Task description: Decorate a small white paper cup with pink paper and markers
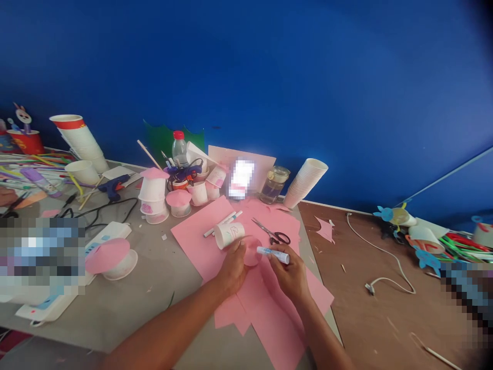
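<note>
My left hand (233, 267) is closed round a small pink paper piece (252, 250), held just above the pink paper sheets (200, 236) on the table. My right hand (288, 272) grips a white marker with a blue label (273, 254), its tip pointing left at the pink piece. A white paper cup (228, 234) lies on its side just beyond my left hand. Black-handled scissors (271, 232) lie a little past my right hand. White pens (223, 223) rest on the pink paper behind the cup.
Paper cups with pink tops (154, 195) stand behind the sheets, with a water bottle (179, 149) and a glass jar (274, 185). Cup stacks (306, 182) (82, 141) lean at the back. A glue gun (113, 186) lies left. A white cable (381, 257) crosses the brown table.
</note>
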Motion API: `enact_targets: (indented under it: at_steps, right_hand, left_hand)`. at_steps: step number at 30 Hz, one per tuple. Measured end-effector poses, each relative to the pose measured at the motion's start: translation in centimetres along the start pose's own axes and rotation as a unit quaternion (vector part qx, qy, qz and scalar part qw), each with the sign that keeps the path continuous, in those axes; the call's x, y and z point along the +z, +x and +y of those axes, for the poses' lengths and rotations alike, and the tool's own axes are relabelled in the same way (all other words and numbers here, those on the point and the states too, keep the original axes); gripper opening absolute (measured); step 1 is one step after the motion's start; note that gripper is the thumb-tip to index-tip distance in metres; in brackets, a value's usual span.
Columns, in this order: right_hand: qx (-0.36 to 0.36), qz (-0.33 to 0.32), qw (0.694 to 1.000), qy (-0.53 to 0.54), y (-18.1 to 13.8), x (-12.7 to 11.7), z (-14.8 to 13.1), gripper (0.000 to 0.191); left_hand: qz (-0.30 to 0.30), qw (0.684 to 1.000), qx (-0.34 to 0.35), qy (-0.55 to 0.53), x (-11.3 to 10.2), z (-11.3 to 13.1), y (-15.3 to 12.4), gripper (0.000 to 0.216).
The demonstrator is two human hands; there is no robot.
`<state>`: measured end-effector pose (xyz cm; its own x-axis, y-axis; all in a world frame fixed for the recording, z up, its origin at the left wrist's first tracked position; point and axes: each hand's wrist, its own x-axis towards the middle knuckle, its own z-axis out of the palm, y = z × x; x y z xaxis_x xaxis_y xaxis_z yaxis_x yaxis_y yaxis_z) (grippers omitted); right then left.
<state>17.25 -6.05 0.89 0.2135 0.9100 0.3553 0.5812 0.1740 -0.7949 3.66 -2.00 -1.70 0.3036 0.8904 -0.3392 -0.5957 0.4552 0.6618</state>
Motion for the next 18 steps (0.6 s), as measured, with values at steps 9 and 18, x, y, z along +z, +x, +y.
enact_targets:
  at_steps: [9, 18]
  right_hand:
    - [-0.007, -0.101, 0.995, 0.018, -0.2, 1.3, -0.4, 0.014]
    - [0.002, -0.001, 1.0, -0.012, -0.1, 0.2, 0.1, 0.016]
  left_hand:
    - [-0.023, 0.998, -0.026, -0.051, 0.3, 0.2, 0.0, 0.031]
    - [-0.018, 0.999, 0.016, -0.029, 0.2, 0.1, -0.2, 0.038]
